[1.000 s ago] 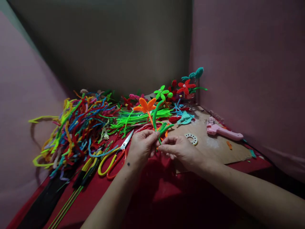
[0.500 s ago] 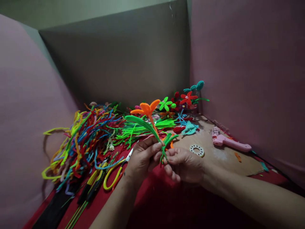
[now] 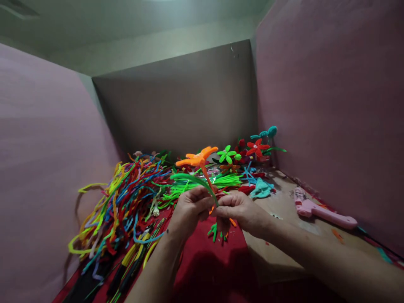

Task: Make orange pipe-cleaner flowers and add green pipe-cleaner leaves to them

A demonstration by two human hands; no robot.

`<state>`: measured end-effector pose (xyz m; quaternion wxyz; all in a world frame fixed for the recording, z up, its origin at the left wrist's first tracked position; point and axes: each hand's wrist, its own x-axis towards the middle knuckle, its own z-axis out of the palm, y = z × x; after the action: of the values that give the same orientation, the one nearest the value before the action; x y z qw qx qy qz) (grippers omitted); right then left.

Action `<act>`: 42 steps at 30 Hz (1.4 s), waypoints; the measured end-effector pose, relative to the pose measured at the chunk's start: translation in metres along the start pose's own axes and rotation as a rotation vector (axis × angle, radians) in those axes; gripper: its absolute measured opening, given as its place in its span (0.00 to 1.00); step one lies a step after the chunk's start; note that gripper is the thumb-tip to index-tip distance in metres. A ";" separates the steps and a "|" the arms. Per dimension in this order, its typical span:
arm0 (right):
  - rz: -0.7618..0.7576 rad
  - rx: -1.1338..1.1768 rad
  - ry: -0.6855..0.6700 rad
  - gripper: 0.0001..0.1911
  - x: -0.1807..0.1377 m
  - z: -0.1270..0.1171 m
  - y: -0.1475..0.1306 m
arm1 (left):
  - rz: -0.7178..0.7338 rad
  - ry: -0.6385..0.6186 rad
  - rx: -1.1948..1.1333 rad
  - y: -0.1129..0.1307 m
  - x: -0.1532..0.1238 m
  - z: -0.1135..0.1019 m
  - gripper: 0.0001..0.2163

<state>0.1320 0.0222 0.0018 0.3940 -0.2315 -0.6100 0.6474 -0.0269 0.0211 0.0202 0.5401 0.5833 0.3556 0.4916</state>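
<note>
An orange pipe-cleaner flower (image 3: 197, 159) with an orange stem stands up between my hands, its petals spread nearly flat. A long green pipe-cleaner leaf (image 3: 191, 178) bends left from the stem. My left hand (image 3: 191, 212) is closed, its fingers pinching the stem's lower part. My right hand (image 3: 241, 210) is closed too, thumb and finger gripping the base of the leaf and stem beside the left fingertips. Fingers hide the joint itself. Below the hands show short green pieces (image 3: 213, 231); whether they are attached to the flower I cannot tell.
A tangled heap of coloured pipe cleaners (image 3: 126, 202) lies left, with yellow-and-black handled tools (image 3: 129, 256) in front. Green pipe cleaners (image 3: 176, 191) and finished flowers (image 3: 258, 148) are behind. At right, a pink glue gun (image 3: 325, 212) rests on a brown board (image 3: 284, 252).
My right hand has shifted from the lower green ends up to the leaf's base. The flower has tipped so its petals look flatter. The view has tilted upward.
</note>
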 end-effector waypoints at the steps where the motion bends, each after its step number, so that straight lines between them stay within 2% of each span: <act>1: 0.007 0.003 0.006 0.15 0.000 0.001 0.003 | 0.027 0.020 -0.072 -0.002 0.001 -0.001 0.09; 3: 0.038 0.014 0.008 0.17 -0.001 0.001 0.010 | 0.095 0.049 -0.194 -0.005 0.001 0.000 0.13; 6: 0.087 0.037 -0.016 0.17 -0.004 0.000 0.020 | 0.146 0.094 -0.223 -0.007 0.001 0.004 0.10; 11: 0.087 0.076 -0.068 0.09 -0.006 -0.003 0.028 | 0.147 0.241 0.096 -0.011 -0.001 0.004 0.07; 15: 0.043 0.042 -0.033 0.10 -0.006 -0.001 0.026 | 0.186 0.230 0.236 -0.017 -0.004 0.001 0.04; 20: 0.066 0.036 0.020 0.12 -0.010 0.005 0.023 | 0.471 0.177 0.557 -0.020 -0.009 0.005 0.01; 25: 0.034 0.142 0.037 0.14 -0.013 0.007 0.024 | 0.890 0.187 0.988 -0.013 -0.020 0.007 0.07; 28: 0.028 0.141 0.044 0.14 -0.013 0.008 0.024 | 1.047 0.186 1.156 -0.004 -0.028 0.009 0.09; 32: -0.004 0.188 0.048 0.14 -0.014 0.008 0.025 | 1.179 0.180 1.334 0.006 -0.035 0.012 0.15; 36: 0.018 0.186 0.055 0.16 -0.015 0.007 0.023 | 1.224 0.178 1.424 0.010 -0.046 0.008 0.13; 40: -0.023 0.146 0.153 0.15 -0.011 0.000 0.022 | 1.299 0.193 1.490 0.016 -0.062 0.005 0.14; 42: -0.064 0.128 0.230 0.14 -0.008 -0.005 0.024 | 1.256 0.207 1.449 0.021 -0.067 0.005 0.13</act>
<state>0.1352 0.0206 -0.0240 0.4958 -0.2590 -0.5252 0.6413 -0.0418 -0.0472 0.0283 -0.3467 0.8127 0.2417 0.4011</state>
